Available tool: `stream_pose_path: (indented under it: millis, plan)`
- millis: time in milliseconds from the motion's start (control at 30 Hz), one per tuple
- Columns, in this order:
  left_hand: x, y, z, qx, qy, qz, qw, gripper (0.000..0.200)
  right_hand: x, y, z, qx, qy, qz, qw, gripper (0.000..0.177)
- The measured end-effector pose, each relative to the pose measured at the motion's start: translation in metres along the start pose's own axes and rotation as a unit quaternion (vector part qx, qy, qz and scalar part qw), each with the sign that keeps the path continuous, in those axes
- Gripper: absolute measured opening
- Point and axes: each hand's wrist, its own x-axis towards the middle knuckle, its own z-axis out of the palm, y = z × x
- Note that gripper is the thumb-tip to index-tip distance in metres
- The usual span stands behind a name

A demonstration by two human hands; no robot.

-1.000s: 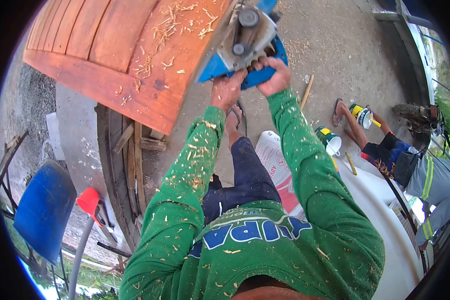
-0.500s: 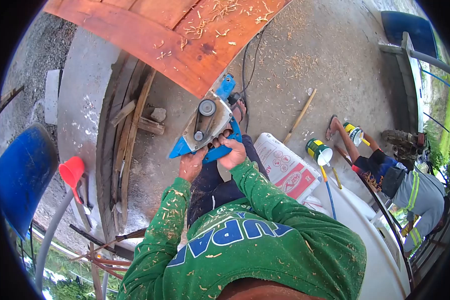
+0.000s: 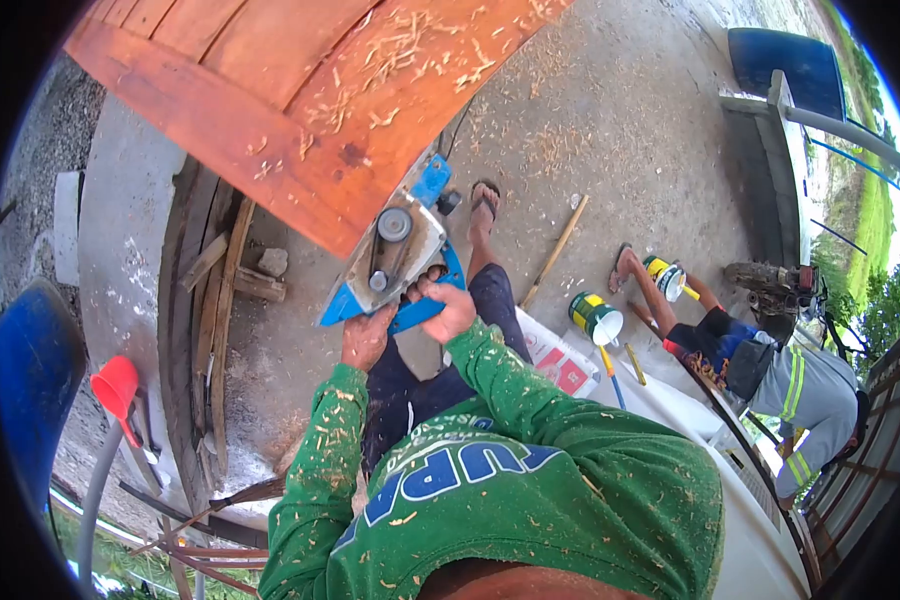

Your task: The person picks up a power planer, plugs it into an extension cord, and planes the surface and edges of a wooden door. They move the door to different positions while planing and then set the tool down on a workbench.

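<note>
A blue electric planer (image 3: 402, 245) with an exposed belt and pulleys lies against the edge of a reddish-brown wooden door (image 3: 270, 150). My left hand (image 3: 367, 338) is closed on the near end of the planer, its fingertips partly hidden. My right hand (image 3: 446, 308) wraps round the blue handle just beside it. Curled wood shavings (image 3: 410, 50) lie on the door's face, and more cling to my green sleeves.
A power cord (image 3: 458, 125) runs behind the planer. Timber offcuts (image 3: 220, 310) lie at left, near a red dipper (image 3: 116, 388). At right are a stick (image 3: 556, 250), open paint cans (image 3: 596, 318), a printed bag (image 3: 560, 360) and a bent-over person (image 3: 810, 385).
The planer and both hands have shifted slightly left and down in view, the planer still at the door's edge. My view has turned, showing more of the door. My right foot now shows more.
</note>
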Motion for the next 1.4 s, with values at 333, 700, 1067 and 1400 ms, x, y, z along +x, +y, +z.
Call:
stream_pose_path:
  millis: [333,700,1067,1400]
  plan:
    - [0.104,0.038,0.047,0.231,-0.074,0.004,0.97,0.021,0.06,-0.105,0.013,0.042,0.0,0.025,0.999,0.018]
    - [0.204,0.074,0.102,0.208,-0.14,-0.063,0.966,0.025,0.116,-0.202,0.021,0.021,-0.022,-0.019,0.999,0.016]
    - [0.291,0.093,0.16,0.142,-0.1,-0.053,0.983,0.016,0.163,-0.292,0.039,0.001,0.003,-0.041,0.999,0.017]
    - [0.375,0.139,0.207,0.094,-0.061,0.023,0.993,0.019,0.207,-0.378,0.051,0.011,-0.017,-0.03,0.999,0.015]
